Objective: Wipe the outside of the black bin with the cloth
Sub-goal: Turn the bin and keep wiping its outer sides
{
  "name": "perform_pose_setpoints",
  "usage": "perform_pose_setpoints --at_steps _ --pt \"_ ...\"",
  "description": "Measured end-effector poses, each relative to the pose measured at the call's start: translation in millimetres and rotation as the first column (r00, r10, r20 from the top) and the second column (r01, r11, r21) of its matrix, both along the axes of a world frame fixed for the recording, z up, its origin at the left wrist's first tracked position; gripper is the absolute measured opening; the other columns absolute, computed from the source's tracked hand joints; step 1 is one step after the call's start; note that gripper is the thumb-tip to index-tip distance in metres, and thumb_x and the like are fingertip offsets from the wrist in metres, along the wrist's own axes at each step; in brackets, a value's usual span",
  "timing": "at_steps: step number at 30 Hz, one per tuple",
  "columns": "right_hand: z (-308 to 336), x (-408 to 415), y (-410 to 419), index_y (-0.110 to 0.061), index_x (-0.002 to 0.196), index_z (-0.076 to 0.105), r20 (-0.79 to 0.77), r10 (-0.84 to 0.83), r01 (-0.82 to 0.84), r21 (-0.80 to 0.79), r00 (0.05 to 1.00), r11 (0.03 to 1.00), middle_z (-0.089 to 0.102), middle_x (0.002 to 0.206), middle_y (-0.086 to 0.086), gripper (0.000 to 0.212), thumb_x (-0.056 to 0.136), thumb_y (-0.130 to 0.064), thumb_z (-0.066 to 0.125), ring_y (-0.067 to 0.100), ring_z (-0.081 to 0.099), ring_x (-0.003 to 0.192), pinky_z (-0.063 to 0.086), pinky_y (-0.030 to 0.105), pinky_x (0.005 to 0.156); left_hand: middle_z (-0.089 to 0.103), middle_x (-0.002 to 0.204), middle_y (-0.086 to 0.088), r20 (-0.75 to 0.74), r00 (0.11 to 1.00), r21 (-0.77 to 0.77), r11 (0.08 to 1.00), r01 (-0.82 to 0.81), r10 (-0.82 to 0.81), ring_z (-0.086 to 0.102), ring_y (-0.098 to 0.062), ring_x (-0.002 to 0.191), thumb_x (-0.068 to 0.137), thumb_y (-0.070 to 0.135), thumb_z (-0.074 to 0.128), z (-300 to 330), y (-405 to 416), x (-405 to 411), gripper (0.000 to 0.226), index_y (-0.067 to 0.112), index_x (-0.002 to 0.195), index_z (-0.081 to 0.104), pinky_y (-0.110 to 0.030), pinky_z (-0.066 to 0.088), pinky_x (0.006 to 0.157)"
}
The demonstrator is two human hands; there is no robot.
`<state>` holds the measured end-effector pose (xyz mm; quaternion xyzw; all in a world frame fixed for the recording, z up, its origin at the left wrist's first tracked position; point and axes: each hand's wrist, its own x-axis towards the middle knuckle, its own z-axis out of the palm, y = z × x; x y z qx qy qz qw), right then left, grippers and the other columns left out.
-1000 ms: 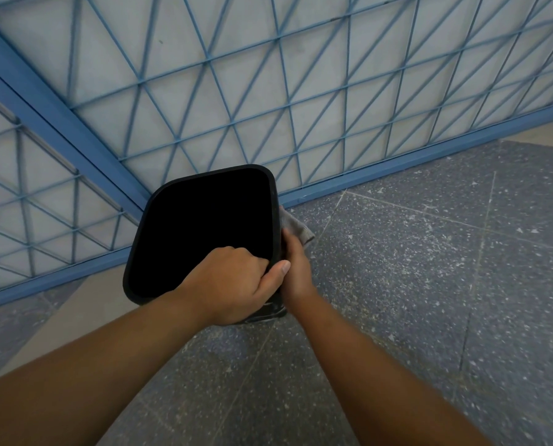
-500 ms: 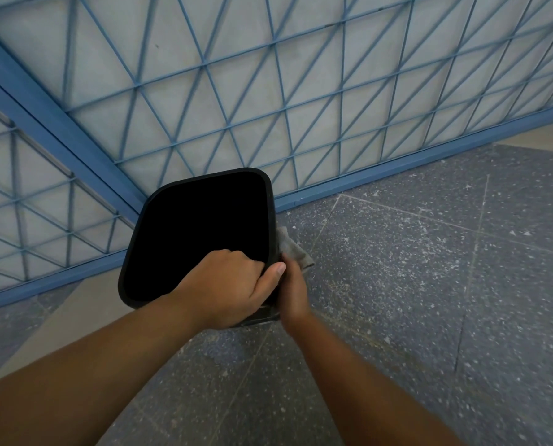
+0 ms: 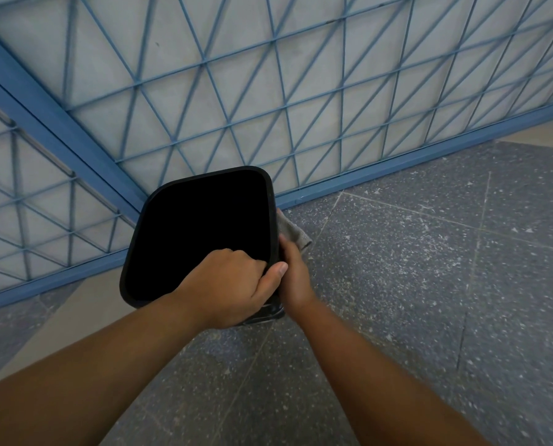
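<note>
A black bin with a rounded rectangular rim stands on the speckled floor, its dark opening facing me. My left hand grips the near right corner of its rim, thumb on the outside. My right hand presses a grey cloth against the bin's right outer wall, just below the rim. Part of the cloth sticks out beyond my fingers; the rest is hidden between hand and bin.
A blue metal grille over a pale wall stands right behind the bin, with a blue base rail along the floor. Dark speckled floor tiles stretch to the right and toward me.
My right hand with the cloth slid down along the bin's right side half a second ago and has come back up a little. The left hand keeps its grip on the rim.
</note>
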<state>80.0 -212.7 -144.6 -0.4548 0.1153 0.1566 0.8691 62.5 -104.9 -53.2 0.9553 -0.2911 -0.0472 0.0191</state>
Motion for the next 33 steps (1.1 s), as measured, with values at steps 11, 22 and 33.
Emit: perform_pose_setpoints --at_steps 11,22,33 --pt "4 -2 1 -0.006 0.117 0.063 0.0 -0.024 0.024 0.032 1.0 0.999 0.076 0.092 -0.003 0.043 0.106 -0.025 0.026 0.007 0.069 0.092 0.055 0.015 0.071 0.057 0.061 0.004 0.009 1.0 0.012 1.0 0.012 -0.012 0.051 -0.011 0.055 0.093 0.058 0.007 0 -1 1 0.067 0.02 0.066 0.055 -0.031 0.036 0.06" --pt "2 -9 4 -0.002 0.146 0.041 -0.011 -0.063 0.064 0.171 0.998 0.983 0.055 0.139 0.016 0.05 0.106 -0.027 0.026 0.027 0.05 0.131 0.047 0.027 0.101 0.059 0.066 0.002 0.056 0.998 0.06 0.998 0.028 -0.031 0.055 -0.015 0.06 0.092 0.056 0.002 0 -1 1 0.069 0.02 0.072 0.057 -0.034 0.043 0.065" --pt "4 1 2 -0.005 0.129 0.059 -0.029 -0.042 0.045 0.139 0.999 0.989 0.074 0.095 -0.003 0.046 0.106 -0.032 0.029 0.008 0.069 0.092 0.056 0.016 0.074 0.057 0.064 0.003 0.051 0.998 0.043 0.998 0.038 -0.04 0.053 -0.016 0.058 0.092 0.057 0.003 -1 0 2 0.067 0.021 0.068 0.054 -0.035 0.04 0.063"
